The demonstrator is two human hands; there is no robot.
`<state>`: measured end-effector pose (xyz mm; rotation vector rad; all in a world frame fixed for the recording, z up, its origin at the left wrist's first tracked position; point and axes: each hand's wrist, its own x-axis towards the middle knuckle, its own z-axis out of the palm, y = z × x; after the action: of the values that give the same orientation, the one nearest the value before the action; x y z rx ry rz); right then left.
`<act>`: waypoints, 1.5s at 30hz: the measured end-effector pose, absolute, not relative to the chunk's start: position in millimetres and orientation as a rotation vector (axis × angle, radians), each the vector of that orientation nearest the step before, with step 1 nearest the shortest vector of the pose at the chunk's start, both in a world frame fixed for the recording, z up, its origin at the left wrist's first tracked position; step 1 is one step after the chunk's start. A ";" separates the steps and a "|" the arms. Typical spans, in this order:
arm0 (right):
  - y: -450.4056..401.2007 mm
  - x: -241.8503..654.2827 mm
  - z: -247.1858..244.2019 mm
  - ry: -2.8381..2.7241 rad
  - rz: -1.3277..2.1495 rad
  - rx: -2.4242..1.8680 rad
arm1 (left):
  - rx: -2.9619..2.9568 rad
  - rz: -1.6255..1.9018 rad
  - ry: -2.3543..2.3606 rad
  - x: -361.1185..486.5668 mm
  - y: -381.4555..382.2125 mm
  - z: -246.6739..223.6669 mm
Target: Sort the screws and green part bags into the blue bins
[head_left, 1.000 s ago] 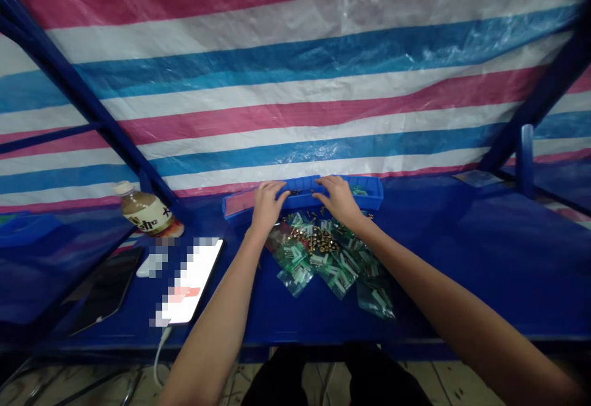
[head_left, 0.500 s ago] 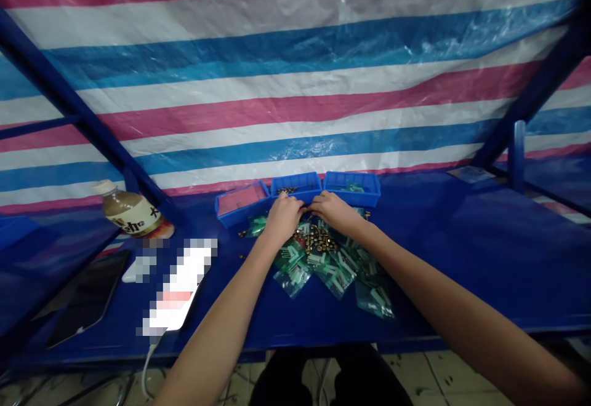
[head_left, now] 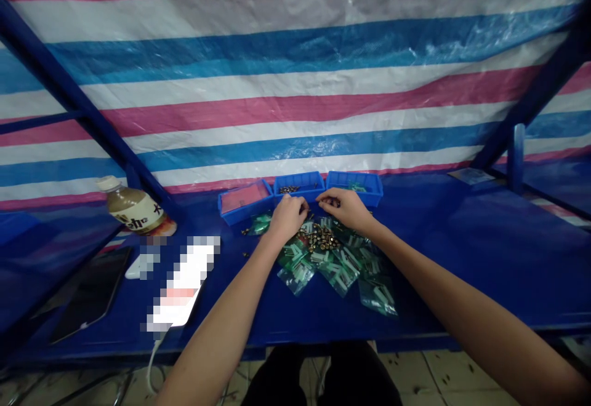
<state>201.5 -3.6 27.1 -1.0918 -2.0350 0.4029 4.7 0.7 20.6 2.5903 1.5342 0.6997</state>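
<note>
My left hand (head_left: 288, 216) is closed, its fingers curled just in front of the middle blue bin; whatever it pinches is too small to make out. A short gap away, my right hand (head_left: 345, 208) has thumb and fingertips pressed together before the right bin, and I cannot tell what is between them. Below both hands lies a heap of small brass-coloured metal pieces (head_left: 323, 238). Around and under it are several clear green-tinted plastic bags (head_left: 342, 270) with pale strips inside.
Three blue bins stand at the back: a left bin (head_left: 247, 213) with pink sheets (head_left: 242, 198), a middle bin (head_left: 300, 179) with metal pieces, a right bin (head_left: 369, 194) with green bags. A bottle (head_left: 138, 212), a lit phone (head_left: 184, 289) and a dark tablet (head_left: 95, 295) are on the left.
My hands have moved apart; their fingertips were together before. The view has shifted slightly.
</note>
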 end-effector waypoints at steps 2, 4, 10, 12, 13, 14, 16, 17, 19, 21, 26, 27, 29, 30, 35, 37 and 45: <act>-3.5 203.8 26.0 -1.968 0.517 -1.113 | 2.594 0.682 1.497 3.5 1.9 20.4; -3.2 205.1 25.6 -1.959 0.544 -1.122 | 2.576 0.672 1.471 2.1 3.7 20.0; -3.6 206.1 28.8 -2.006 0.451 -1.156 | 2.618 0.628 1.477 1.8 3.8 22.5; -3.8 206.2 29.1 -2.020 0.434 -1.167 | 2.672 0.609 1.460 2.7 2.8 24.1; -3.6 206.3 28.9 -2.027 0.429 -1.173 | 2.700 0.595 1.447 3.1 2.7 24.6; -3.3 206.4 28.5 -2.033 0.423 -1.178 | 2.729 0.577 1.431 3.4 2.9 24.7; -2.3 206.5 27.6 -2.046 0.410 -1.181 | 2.784 0.538 1.388 3.7 4.4 24.0; -1.8 206.5 27.1 -2.053 0.406 -1.179 | 2.808 0.517 1.367 3.6 5.5 23.2; -1.1 206.5 26.6 -2.067 0.403 -1.178 | 2.847 0.486 1.332 2.8 7.8 21.5; -1.8 206.6 26.5 -2.076 0.409 -1.174 | 2.883 0.486 1.311 1.2 9.1 21.1; -6.4 205.9 29.7 -2.090 0.402 -1.164 | 2.957 0.590 1.304 -4.4 6.9 30.8; -5.8 205.0 31.4 -2.097 0.391 -1.158 | 2.960 0.621 1.312 -5.8 7.0 34.1; -0.9 202.2 35.7 -2.101 0.336 -1.129 | 2.953 0.713 1.366 -9.3 9.2 40.4; 3.4 200.2 38.1 -2.087 0.288 -1.114 | 2.941 0.774 1.426 -11.5 11.3 42.9; 23.5 191.5 44.6 -2.033 -0.006 -1.114 | 2.801 0.986 1.760 -25.0 19.3 44.7; 20.8 191.6 44.2 -2.092 -0.034 -1.099 | 2.773 1.032 1.726 -28.0 15.7 43.1; -10.7 199.8 46.0 -2.542 0.415 -1.039 | 2.726 1.011 1.609 -8.3 -10.1 47.2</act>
<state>199.8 -10.7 46.0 -1.0392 -2.5424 0.4145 -8.3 -10.1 47.2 2.7258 1.6089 1.0112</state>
